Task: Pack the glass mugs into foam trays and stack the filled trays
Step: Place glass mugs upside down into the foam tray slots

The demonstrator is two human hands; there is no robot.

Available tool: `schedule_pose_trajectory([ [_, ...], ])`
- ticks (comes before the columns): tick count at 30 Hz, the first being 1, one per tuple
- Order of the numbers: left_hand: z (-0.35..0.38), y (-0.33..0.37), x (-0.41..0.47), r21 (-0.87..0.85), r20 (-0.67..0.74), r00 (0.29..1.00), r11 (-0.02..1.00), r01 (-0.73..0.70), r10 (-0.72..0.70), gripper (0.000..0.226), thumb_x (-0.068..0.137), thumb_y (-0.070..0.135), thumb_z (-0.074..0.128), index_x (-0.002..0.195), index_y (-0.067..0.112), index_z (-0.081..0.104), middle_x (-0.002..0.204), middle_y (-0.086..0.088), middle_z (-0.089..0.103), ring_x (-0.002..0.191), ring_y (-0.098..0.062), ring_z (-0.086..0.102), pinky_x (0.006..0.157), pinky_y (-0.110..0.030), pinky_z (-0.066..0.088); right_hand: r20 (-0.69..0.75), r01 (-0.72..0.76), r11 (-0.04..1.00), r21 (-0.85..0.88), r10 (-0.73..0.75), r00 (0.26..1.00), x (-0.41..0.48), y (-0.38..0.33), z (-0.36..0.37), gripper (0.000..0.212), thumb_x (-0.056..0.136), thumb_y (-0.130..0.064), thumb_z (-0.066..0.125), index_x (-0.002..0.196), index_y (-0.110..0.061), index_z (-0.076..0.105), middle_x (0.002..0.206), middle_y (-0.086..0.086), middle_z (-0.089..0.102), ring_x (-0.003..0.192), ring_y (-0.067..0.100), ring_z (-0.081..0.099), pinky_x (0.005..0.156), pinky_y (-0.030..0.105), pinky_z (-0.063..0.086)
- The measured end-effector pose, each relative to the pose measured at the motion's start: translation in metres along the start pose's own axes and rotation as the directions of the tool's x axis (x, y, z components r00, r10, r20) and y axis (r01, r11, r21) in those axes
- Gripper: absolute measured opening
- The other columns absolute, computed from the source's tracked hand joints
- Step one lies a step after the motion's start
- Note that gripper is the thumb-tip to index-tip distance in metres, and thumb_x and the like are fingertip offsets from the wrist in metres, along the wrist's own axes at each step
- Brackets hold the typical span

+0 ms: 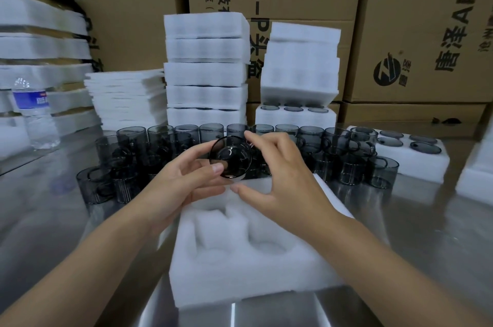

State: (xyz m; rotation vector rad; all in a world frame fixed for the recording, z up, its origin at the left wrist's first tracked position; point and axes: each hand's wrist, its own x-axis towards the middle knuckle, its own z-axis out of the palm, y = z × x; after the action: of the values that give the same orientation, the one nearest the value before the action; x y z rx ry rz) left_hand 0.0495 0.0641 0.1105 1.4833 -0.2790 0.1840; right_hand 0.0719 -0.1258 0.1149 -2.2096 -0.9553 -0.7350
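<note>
A smoky grey glass mug (231, 157) is tilted with its mouth toward me, above the far end of a white foam tray (248, 254) whose near pockets are empty. My left hand (186, 180) grips the mug from the left, thumb on its rim. My right hand (277, 174) is beside it on the right, forefinger at the mug's top edge and thumb spread below, above the tray. Several more grey mugs (306, 150) stand in rows just behind the tray.
Stacks of filled foam trays (205, 73) rise at the back centre, with another stack (298, 70) to their right. A filled tray (410, 153) lies at the right. A water bottle (34, 113) stands at left on the steel table (426, 233). Cardboard boxes (416, 27) line the back.
</note>
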Motion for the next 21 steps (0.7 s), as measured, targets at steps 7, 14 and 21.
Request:
schedule_pose_trajectory([
  [7,0.0009,0.0003,-0.0004,0.109,0.061,0.998,0.994,0.005,-0.011,0.050,0.066,0.017,0.071,0.115,0.019,0.057,0.100,-0.008,0.072,0.091,-0.018,0.069,0.074,-0.026,0.058,0.011,0.017,0.999,0.037,-0.018,1.000,-0.0014,-0.0008,0.0005,0.082,0.078,-0.038,0.075,0.147,-0.019,0.034,0.130,-0.007,0.040,0.122,0.003,0.033,0.098,0.003,0.020],
  [14,0.0015,-0.0011,-0.0005,0.088,0.068,0.998,0.996,-0.023,0.017,0.041,0.071,0.019,0.067,0.111,0.019,0.058,0.099,-0.003,0.074,0.089,-0.015,0.070,0.065,-0.022,0.055,-0.001,0.038,0.995,0.089,-0.038,0.999,-0.0004,-0.0019,-0.0019,0.079,0.076,-0.035,0.076,0.142,-0.024,0.034,0.128,-0.015,0.042,0.120,0.000,0.037,0.100,0.005,0.023],
  [21,0.0018,-0.0020,0.0005,0.012,0.011,1.000,1.000,-0.015,0.015,0.030,0.072,0.020,0.063,0.101,0.012,0.062,0.101,-0.009,0.072,0.087,-0.018,0.071,0.060,-0.023,0.055,0.003,0.006,0.986,0.168,-0.006,1.000,-0.0035,-0.0012,0.0010,0.072,0.075,-0.027,0.074,0.134,-0.023,0.032,0.129,-0.015,0.044,0.121,-0.008,0.037,0.098,0.001,0.024],
])
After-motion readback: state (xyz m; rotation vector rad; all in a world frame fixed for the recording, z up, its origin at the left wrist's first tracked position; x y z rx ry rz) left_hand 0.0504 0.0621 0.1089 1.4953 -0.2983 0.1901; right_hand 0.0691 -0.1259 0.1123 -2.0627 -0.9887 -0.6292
